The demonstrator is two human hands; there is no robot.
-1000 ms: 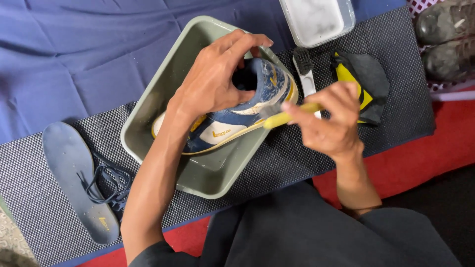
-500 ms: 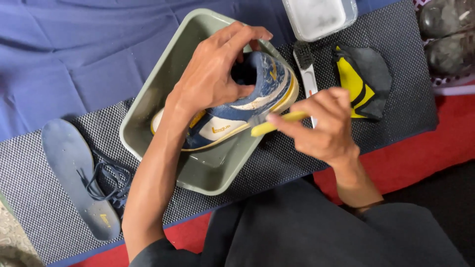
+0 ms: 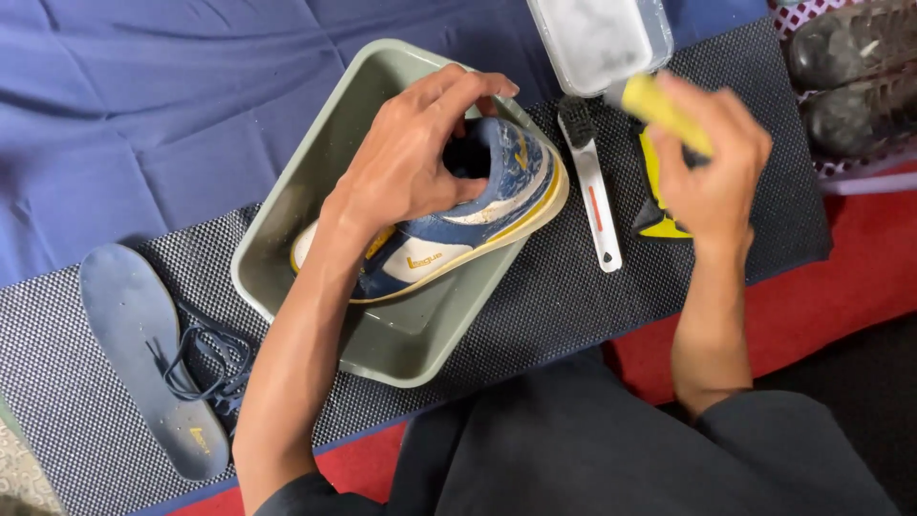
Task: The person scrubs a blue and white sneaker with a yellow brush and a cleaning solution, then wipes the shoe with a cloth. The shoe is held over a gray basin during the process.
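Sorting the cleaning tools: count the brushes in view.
2. A yellow-handled brush in the right hand, by the clear container; a white-handled brush lying on the mat. Others may be hidden.

Bare forearms — dark, perhaps black, clothing below.

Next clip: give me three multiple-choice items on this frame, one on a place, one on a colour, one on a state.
1. Where does the insole lie?
A. on the mesh mat, left of the tray
B. inside the tray
C. on the clear box

2. What colour is the brush handle in the right hand?
A. red
B. yellow
C. green

3. How is the shoe held?
A. lying untouched
B. gripped at its opening by the left hand
C. hung by laces

Answers: 1 A, it sits beside the laces; 2 B, yellow shows above the fingers; 3 B, fingers curl into the collar.
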